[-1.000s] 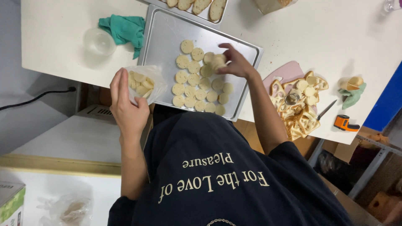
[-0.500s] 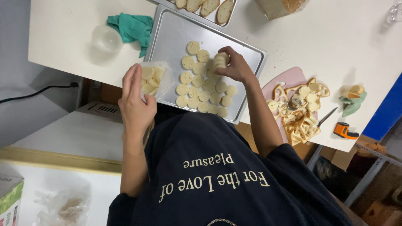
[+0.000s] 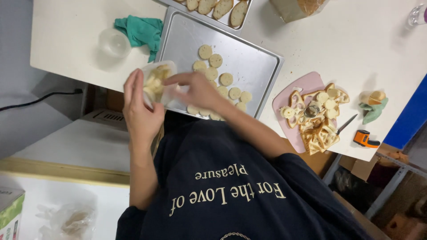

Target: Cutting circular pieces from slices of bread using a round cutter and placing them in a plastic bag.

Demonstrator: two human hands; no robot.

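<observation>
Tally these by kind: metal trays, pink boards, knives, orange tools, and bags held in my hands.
Metal trays: 2
Pink board: 1
Knife: 1
Orange tool: 1
Plastic bag, in left hand: 1
Total: 6

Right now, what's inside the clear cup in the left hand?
The clear plastic cup, held by the left hand, contains pale round bread cutouts. The right hand reaches in at its mouth; the cup's bottom and the count are hidden.
</observation>
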